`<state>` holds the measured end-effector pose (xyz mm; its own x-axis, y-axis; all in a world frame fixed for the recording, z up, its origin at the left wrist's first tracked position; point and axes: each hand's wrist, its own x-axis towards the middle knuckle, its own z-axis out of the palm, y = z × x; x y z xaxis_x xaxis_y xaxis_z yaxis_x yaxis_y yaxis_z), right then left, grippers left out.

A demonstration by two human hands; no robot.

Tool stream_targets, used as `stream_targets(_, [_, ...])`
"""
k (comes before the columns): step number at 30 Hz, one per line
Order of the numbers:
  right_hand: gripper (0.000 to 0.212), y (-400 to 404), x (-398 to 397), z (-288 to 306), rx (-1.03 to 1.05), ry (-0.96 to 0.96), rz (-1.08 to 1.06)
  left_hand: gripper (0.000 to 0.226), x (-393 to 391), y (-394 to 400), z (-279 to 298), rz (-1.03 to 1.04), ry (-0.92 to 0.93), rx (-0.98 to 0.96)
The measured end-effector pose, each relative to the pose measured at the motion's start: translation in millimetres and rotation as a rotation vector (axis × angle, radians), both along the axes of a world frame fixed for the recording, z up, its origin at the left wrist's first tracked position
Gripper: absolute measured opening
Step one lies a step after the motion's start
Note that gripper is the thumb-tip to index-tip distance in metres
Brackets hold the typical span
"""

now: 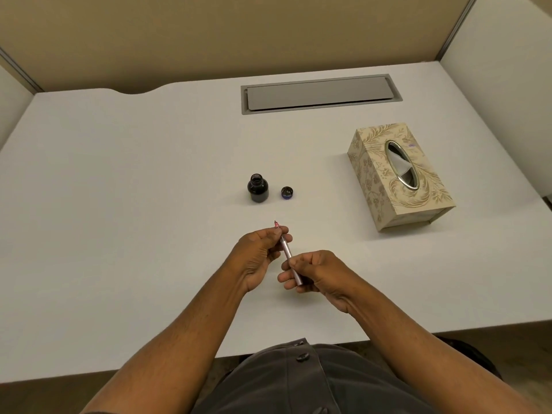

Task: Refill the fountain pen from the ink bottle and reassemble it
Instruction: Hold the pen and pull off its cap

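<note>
A slim pinkish metal fountain pen (287,249) is held between both hands above the white desk (119,204), its nib pointing away toward the ink bottle. My left hand (258,258) pinches the front section just behind the nib. My right hand (313,274) grips the barrel end. The open dark ink bottle (257,188) stands upright just beyond the nib. Its small dark cap (287,193) lies to the right of the bottle, inside facing up.
A patterned beige tissue box (397,177) sits at the right of the desk. A grey cable hatch (321,94) is set into the desk at the back. Beige partition walls enclose the desk on three sides.
</note>
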<state>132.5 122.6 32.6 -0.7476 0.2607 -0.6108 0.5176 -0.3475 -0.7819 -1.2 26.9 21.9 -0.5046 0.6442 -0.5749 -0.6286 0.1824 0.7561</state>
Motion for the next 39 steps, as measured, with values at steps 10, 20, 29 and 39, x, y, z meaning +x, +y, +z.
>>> stream_targets(10, [0.019,-4,-8,-6,0.134,-0.042,-0.048,0.013,-1,5,1,0.033,0.028,-0.013])
stream_targets(20, [0.04,-2,-7,-6,-0.155,0.007,-0.076,0.018,-8,4,1,0.01,-0.029,0.03])
stream_targets(29, [0.042,-4,-10,-6,-0.248,0.04,-0.084,0.02,-9,3,1,-0.018,-0.011,0.05])
stream_targets(39, [0.044,-6,-11,-7,-0.241,0.039,-0.071,0.02,-9,4,1,-0.009,-0.005,0.053])
